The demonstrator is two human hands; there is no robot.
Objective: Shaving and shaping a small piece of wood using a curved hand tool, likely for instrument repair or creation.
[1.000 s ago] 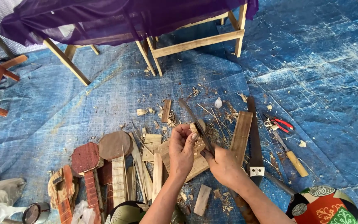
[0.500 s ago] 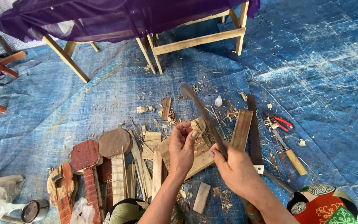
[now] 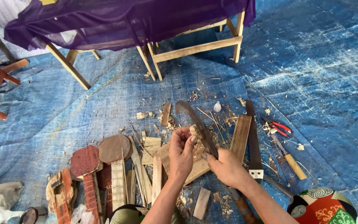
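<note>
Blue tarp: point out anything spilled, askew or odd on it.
Wood shavings and offcuts litter the blue tarp around the hands. Red-handled pliers and a saw lie loose among them. Nothing looks broken.

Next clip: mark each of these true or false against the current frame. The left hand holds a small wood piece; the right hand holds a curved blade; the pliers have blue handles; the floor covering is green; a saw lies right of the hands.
1. The left hand holds a small wood piece. True.
2. The right hand grips a curved blade. True.
3. The pliers have blue handles. False: they are red.
4. The tarp is green. False: it is blue.
5. A saw lies right of the hands. True.
</note>
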